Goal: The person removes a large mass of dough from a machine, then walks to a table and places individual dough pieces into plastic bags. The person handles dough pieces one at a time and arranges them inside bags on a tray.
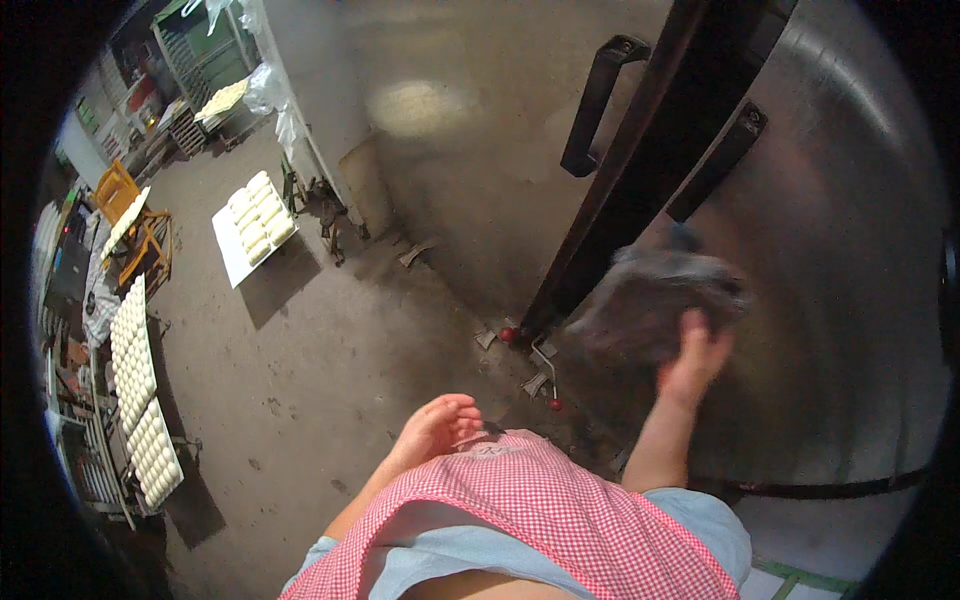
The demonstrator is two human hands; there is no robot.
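Observation:
My right hand [697, 356] grips a dark grey cloth [652, 300], blurred by motion, in front of a large steel door [810, 315]. The cloth is just below the black handle [720, 161] of that door; whether it touches the metal I cannot tell. My left hand [442, 424] hangs by the front of my red-and-white checked apron [517, 487], its fingers loosely bent and nothing visible in it. A second black handle [596, 105] is on the steel panel [480, 157] to the left, across a dark upright frame edge [652, 157].
Low levers with red knobs [555, 404] stick out at the frame's foot. On the left are a board of pale dough rolls [261, 214], long trays of round dough pieces [139, 375] and a wooden chair [124, 187]. Plastic sheeting [285, 124] hangs along a panel edge.

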